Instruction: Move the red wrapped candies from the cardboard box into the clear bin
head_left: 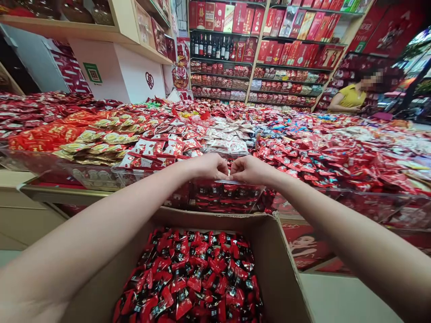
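Observation:
My left hand (212, 166) and my right hand (248, 170) meet at the front rim of a clear plastic bin. The fingers of both are curled and pinched, nearly touching each other, and what they hold, if anything, is hidden. Through the bin's front show dark red wrapped packets (225, 192) in neat rows. Below my arms stands an open cardboard box (274, 260), part filled with red and black wrapped sweets (197, 273). White packets (229, 137) are heaped just behind my hands.
Gold packets (107, 137) and orange-red packets (50, 137) fill bins on the left; red packets (303, 159) spread to the right. Shelves hold bottles (212, 47) and boxed goods (292, 53) at the back. A person in a yellow top (352, 97) is at the far right.

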Tool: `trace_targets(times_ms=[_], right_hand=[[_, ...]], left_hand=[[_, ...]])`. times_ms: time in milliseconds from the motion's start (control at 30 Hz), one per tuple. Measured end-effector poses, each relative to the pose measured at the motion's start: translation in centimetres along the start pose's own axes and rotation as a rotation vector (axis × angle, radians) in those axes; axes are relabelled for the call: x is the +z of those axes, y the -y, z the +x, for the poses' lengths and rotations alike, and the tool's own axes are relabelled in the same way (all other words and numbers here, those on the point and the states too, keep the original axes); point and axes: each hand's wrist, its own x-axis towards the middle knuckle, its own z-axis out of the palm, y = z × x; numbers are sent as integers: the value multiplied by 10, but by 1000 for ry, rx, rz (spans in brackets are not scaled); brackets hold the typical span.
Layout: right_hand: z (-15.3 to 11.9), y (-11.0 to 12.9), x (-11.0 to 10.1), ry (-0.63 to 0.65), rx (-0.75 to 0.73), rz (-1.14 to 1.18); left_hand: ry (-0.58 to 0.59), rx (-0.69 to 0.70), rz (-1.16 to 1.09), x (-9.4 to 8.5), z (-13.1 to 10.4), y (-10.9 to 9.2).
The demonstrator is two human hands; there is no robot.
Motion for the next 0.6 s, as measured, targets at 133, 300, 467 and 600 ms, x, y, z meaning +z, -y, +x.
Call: trace_targets(times_ms=[133,300,467,600], right_hand=[[-2,1,1,-6,-14,8],[-13,3,-4,-20,-52,9],[-26,3,-2,-110,-88,-45],[-30,3,5,-185,-82,-57]], left_hand=[[31,-51,29,-1,2,-2],[82,-41,35,-2,3,5],[68,-16,51,-2,2,7],[77,9,68,-2,2,7]])
